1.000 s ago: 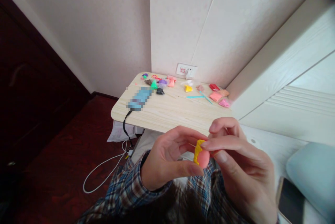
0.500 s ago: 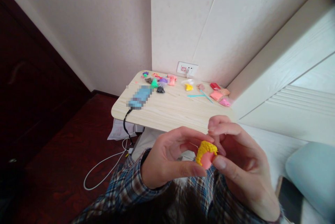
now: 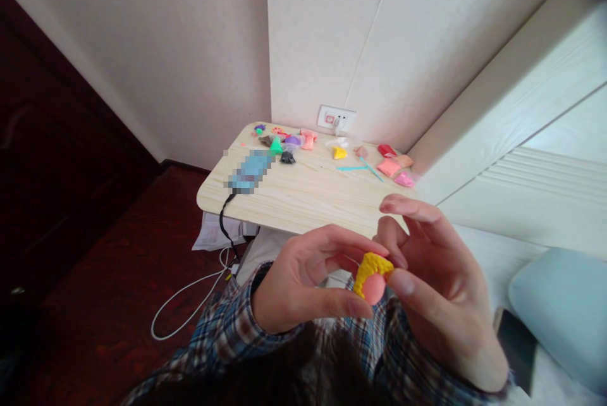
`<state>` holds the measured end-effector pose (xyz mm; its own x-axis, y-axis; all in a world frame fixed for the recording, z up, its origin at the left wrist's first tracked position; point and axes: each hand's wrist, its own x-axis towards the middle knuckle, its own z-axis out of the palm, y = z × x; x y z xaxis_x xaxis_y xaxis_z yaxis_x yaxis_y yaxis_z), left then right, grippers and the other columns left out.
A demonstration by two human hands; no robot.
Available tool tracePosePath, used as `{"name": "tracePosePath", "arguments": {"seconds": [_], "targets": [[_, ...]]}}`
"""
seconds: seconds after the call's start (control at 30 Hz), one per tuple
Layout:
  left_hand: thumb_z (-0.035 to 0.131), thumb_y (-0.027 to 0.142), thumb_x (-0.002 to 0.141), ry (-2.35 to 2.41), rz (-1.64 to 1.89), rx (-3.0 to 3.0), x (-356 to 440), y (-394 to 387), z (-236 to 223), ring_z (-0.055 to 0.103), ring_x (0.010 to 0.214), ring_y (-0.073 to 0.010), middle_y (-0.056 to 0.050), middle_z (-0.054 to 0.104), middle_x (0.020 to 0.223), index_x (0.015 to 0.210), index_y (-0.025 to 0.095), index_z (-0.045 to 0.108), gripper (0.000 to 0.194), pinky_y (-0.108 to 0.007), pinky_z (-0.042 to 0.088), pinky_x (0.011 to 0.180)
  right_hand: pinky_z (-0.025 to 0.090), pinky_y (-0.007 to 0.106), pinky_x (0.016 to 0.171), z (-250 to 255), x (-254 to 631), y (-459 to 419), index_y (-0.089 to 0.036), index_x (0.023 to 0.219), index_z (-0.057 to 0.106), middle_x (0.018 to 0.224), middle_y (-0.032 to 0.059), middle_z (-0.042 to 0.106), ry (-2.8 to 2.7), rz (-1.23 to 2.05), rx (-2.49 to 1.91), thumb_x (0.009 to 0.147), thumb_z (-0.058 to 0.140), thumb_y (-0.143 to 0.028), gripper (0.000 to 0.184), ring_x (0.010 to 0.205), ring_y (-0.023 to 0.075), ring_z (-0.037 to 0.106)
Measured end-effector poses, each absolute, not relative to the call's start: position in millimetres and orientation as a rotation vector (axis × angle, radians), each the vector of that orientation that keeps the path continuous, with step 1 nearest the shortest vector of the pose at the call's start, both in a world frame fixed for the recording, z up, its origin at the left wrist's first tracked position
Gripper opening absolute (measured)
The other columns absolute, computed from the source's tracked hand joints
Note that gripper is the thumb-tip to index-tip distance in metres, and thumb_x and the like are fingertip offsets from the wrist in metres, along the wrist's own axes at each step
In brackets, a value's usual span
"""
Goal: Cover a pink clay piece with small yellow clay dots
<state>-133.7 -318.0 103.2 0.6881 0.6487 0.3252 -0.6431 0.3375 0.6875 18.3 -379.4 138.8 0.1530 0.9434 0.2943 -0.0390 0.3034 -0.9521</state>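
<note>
A small ball of pink modelling clay (image 3: 374,290) with a bumpy layer of yellow clay (image 3: 372,265) over its top and left side is held up in front of my lap. My left hand (image 3: 310,282) grips it between the thumb below and the fingers above. At its right edge, my right hand (image 3: 443,292) pinches the yellow clay with thumb and fingertip. Another right finger is raised off the clay. The underside and back of the ball are hidden from me.
Beyond my hands stands a wooden table (image 3: 284,200). On it lie a pixelated blue object (image 3: 251,171) with a black cable, a yellow clay lump (image 3: 338,152), blue sticks (image 3: 371,169) and several clay packets (image 3: 389,167). A pale blue cushion (image 3: 564,311) and dark phone-like slab (image 3: 516,346) are at right.
The right hand's upper fingers have lifted and spread, while its thumb has shifted slightly up along the clay's right edge. The left hand keeps its hold. The whole view has shifted a little.
</note>
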Motion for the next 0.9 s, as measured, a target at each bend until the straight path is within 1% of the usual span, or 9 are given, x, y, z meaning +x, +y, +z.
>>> {"name": "tracePosePath", "arguments": {"seconds": [0.17, 0.27, 0.33, 0.43, 0.5, 0.6, 0.67, 0.77, 0.9], "targets": [[0.097, 0.018, 0.069, 0.02, 0.815, 0.86, -133.1, -318.3, 104.3, 0.072, 0.09, -0.0174, -0.001, 0.076, 0.085, 0.111, 0.022, 0.08, 0.045, -0.031, 0.055, 0.09, 0.036, 0.03, 0.052, 138.3, 16.8, -378.7, -0.038, 0.127, 0.071, 0.073, -0.0042, 0.042, -1.213, 0.907, -0.979, 0.093, 0.08, -0.04, 0.035, 0.063, 0.0162, 0.038], [0.096, 0.018, 0.069, 0.02, 0.794, 0.819, -133.1, -317.3, 104.3, 0.071, 0.089, -0.0158, -0.001, 0.077, 0.089, 0.109, 0.023, 0.081, 0.043, -0.029, 0.054, 0.087, 0.035, 0.032, 0.053, 136.3, 16.8, -378.5, -0.036, 0.126, 0.073, 0.077, -0.0027, 0.046, -1.192, 0.893, -0.927, 0.092, 0.08, -0.043, 0.036, 0.066, 0.0169, 0.039], [0.096, 0.02, 0.067, 0.031, 0.781, 0.788, -132.9, -315.9, 103.8, 0.071, 0.082, -0.0154, -0.002, 0.078, 0.089, 0.106, 0.022, 0.081, 0.042, -0.029, 0.054, 0.082, 0.035, 0.032, 0.054, 134.5, 16.9, -377.2, -0.033, 0.122, 0.076, 0.085, -0.0006, 0.052, -1.13, 0.874, -0.885, 0.09, 0.081, -0.045, 0.034, 0.067, 0.0166, 0.04], [0.097, 0.028, 0.064, 0.05, 0.799, 0.759, -132.2, -313.4, 102.3, 0.068, 0.072, -0.0161, -0.001, 0.074, 0.077, 0.101, 0.021, 0.079, 0.042, -0.028, 0.052, 0.072, 0.034, 0.031, 0.053, 132.4, 17.2, -372.1, -0.03, 0.107, 0.08, 0.099, 0.0019, 0.059, -0.997, 0.857, -0.813, 0.087, 0.084, -0.043, 0.024, 0.064, 0.0134, 0.037], [0.095, 0.031, 0.066, 0.028, 0.827, 0.754, -131.4, -311.8, 100.6, 0.066, 0.068, -0.0155, 0.0, 0.071, 0.073, 0.102, 0.022, 0.078, 0.04, -0.027, 0.051, 0.067, 0.032, 0.03, 0.051, 131.5, 17.5, -367.5, -0.029, 0.099, 0.081, 0.094, 0.0011, 0.057, -0.921, 0.92, -0.753, 0.087, 0.083, -0.041, 0.017, 0.06, 0.0121, 0.033], [0.09, 0.028, 0.072, -0.11, 0.866, 0.77, -130.3, -309.5, 98.6, 0.064, 0.068, -0.0134, 0.0, 0.069, 0.074, 0.109, 0.024, 0.078, 0.038, -0.023, 0.047, 0.063, 0.028, 0.028, 0.049, 130.7, 17.7, -362.1, -0.028, 0.092, 0.079, 0.078, -0.0023, 0.045, -0.856, 1.054, -0.674, 0.089, 0.081, -0.039, 0.012, 0.058, 0.0121, 0.027], [0.087, 0.026, 0.077, -0.169, 0.876, 0.788, -129.9, -308.8, 98.6, 0.062, 0.069, -0.0123, 0.0, 0.069, 0.075, 0.113, 0.026, 0.077, 0.037, -0.021, 0.044, 0.061, 0.027, 0.027, 0.049, 130.3, 17.2, -360.5, -0.027, 0.09, 0.079, 0.077, -0.003, 0.043, -0.835, 1.101, -0.654, 0.09, 0.08, -0.039, 0.012, 0.057, 0.0117, 0.025], [0.086, 0.027, 0.078, -0.153, 0.878, 0.792, -129.9, -309.5, 100.9, 0.059, 0.068, -0.0114, 0.0, 0.067, 0.074, 0.112, 0.026, 0.077, 0.035, -0.019, 0.043, 0.059, 0.029, 0.027, 0.05, 129.5, 15.7, -360.4, -0.028, 0.089, 0.078, 0.08, -0.0023, 0.046, -0.837, 1.111, -0.674, 0.09, 0.081, -0.04, 0.013, 0.058, 0.0116, 0.026], [0.089, 0.033, 0.076, -0.114, 0.891, 0.774, -129.5, -311.6, 104.2, 0.056, 0.063, -0.0118, 0.002, 0.062, 0.068, 0.105, 0.027, 0.075, 0.033, -0.02, 0.045, 0.058, 0.036, 0.026, 0.052, 129.1, 13.2, -362.3, -0.028, 0.084, 0.077, 0.09, -0.0004, 0.055, -0.862, 1.066, -0.757, 0.086, 0.085, -0.041, 0.016, 0.06, 0.0112, 0.033]]}}
